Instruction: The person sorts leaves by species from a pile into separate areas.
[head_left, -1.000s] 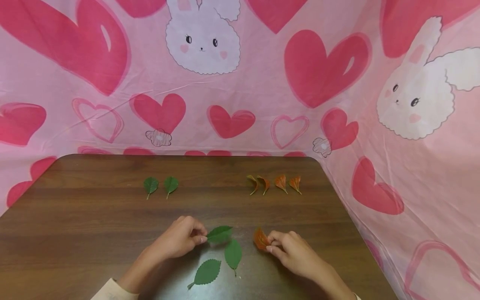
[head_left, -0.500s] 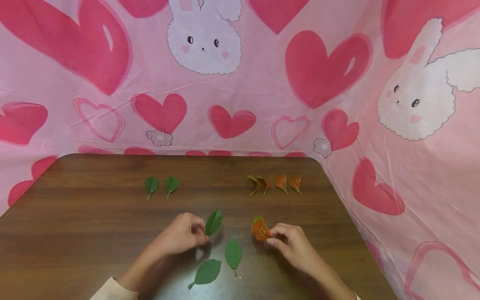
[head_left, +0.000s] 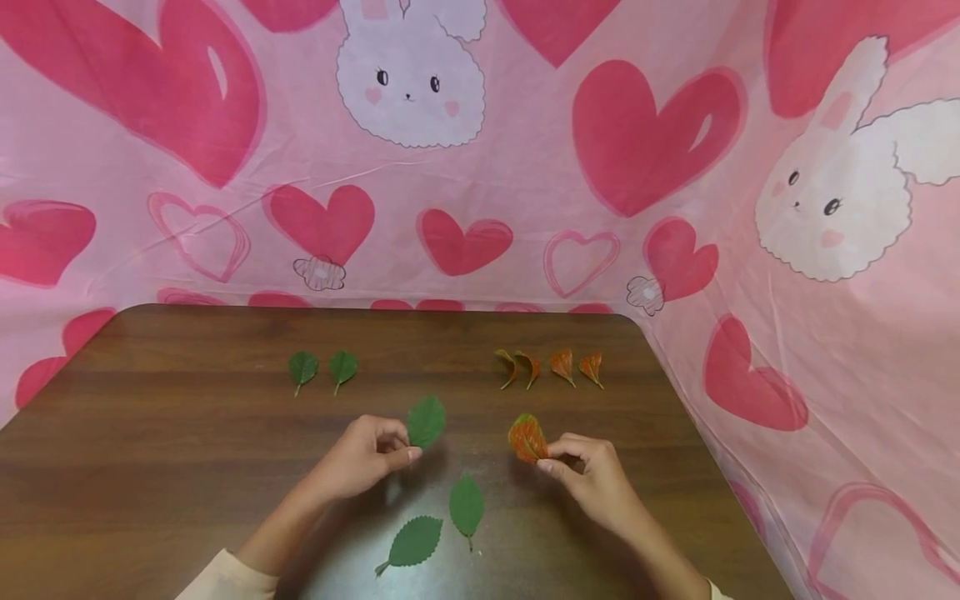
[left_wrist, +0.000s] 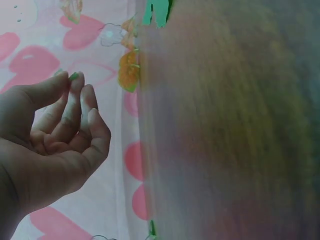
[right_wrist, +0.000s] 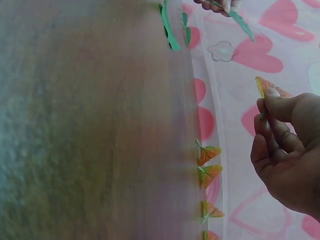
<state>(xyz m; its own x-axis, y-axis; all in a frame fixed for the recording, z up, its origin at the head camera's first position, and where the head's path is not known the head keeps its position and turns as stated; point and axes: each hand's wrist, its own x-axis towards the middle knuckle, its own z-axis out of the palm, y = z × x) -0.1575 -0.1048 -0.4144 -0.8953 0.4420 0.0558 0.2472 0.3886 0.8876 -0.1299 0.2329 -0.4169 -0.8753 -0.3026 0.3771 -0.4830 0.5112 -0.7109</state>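
Between thumb and fingers my left hand [head_left: 369,454] pinches a green leaf [head_left: 426,422] near its base, blade pointing up. My right hand [head_left: 592,479] likewise pinches an orange-red leaf [head_left: 528,437] with greenish edges by its stem end. In the right wrist view the stem pokes out below the thumb of the right hand [right_wrist: 292,145]. Only a green tip shows at the fingertips of the left hand [left_wrist: 60,130] in the left wrist view. Two more green leaves lie on the table between the hands, one upright [head_left: 467,506] and one slanted with a serrated edge [head_left: 416,542].
At the back left of the brown wooden table [head_left: 225,433] lie two small green leaves, one [head_left: 303,367] beside the other [head_left: 343,367]. Several orange leaves [head_left: 562,367] form a row at the back right. A pink heart-and-bunny cloth [head_left: 525,167] hangs behind and to the right.
Both hands have moved forward, away from the body. The green leaf in the left hand has turned from sideways to upright. The orange leaf in the right hand has risen and shows its face.
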